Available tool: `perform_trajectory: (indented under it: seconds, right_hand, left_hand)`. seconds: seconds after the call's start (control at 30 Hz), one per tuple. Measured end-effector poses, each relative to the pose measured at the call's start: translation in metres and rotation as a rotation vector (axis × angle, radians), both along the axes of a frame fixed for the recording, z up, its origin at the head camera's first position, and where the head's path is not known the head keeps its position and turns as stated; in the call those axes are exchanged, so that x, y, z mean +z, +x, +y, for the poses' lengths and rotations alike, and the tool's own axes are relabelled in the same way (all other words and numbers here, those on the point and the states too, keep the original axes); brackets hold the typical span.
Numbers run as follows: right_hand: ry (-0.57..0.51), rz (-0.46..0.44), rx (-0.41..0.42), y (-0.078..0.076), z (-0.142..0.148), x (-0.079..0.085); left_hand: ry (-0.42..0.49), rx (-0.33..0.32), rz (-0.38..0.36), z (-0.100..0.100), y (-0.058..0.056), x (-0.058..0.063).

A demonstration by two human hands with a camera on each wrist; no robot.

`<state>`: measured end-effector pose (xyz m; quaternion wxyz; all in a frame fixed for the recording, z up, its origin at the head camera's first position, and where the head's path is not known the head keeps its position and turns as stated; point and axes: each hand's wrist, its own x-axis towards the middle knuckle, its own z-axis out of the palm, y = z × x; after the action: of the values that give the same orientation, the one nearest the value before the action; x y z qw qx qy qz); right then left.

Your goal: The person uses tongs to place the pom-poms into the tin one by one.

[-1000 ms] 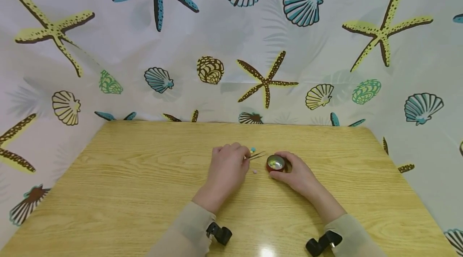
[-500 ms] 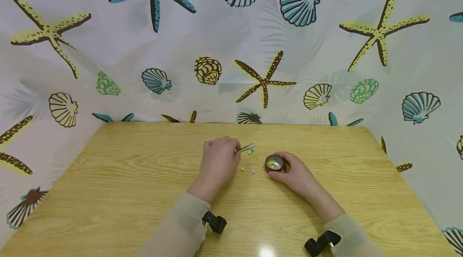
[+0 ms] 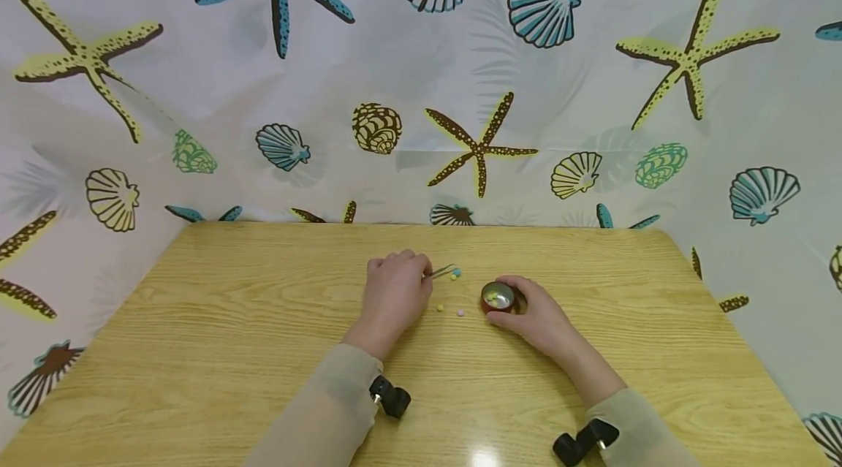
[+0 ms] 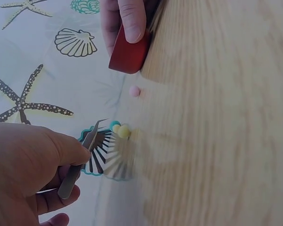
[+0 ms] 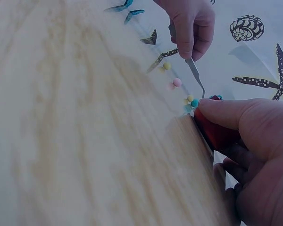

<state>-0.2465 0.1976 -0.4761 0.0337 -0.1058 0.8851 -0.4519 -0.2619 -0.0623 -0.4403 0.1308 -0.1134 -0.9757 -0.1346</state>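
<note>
My left hand (image 3: 395,299) pinches a pair of bent-tip tweezers (image 4: 75,172) between thumb and fingers. The fine tips point right, close to a blue ball (image 3: 457,272) and a small yellow ball (image 3: 453,278); nothing shows between them. Nearer to me lie another yellow ball (image 3: 440,308) and a pink ball (image 3: 460,313), apart from each other. My right hand (image 3: 541,317) grips a small red cup (image 4: 127,59) from its right side, thumb and fingers around the wall. Its inside is silvery, and a few yellowish balls lie in it, seen in the head view.
A wood-grain table (image 3: 263,350) carries everything. Behind it and at both sides hangs a pale cloth (image 3: 395,72) printed with shells and starfish. A black wrist camera (image 3: 391,397) sits on the left sleeve, another black camera (image 3: 585,442) on the right.
My left hand with the tweezers has drawn back to the left and slightly away from me, uncovering the nearer yellow ball. My right hand has stayed at the cup.
</note>
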Motion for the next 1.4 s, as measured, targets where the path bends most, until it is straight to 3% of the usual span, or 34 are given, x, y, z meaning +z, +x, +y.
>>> perform_trajectory:
  seconds: [0.8, 1.4]
  right_hand:
    - [-0.012, -0.006, 0.001, 0.002, 0.000, 0.001]
    - [-0.009, -0.009, -0.001, 0.002, 0.000, 0.001]
  left_hand:
    - [-0.012, 0.021, -0.007, -0.001, -0.003, -0.012]
    - [0.046, 0.020, 0.033, -0.005, 0.005, -0.004]
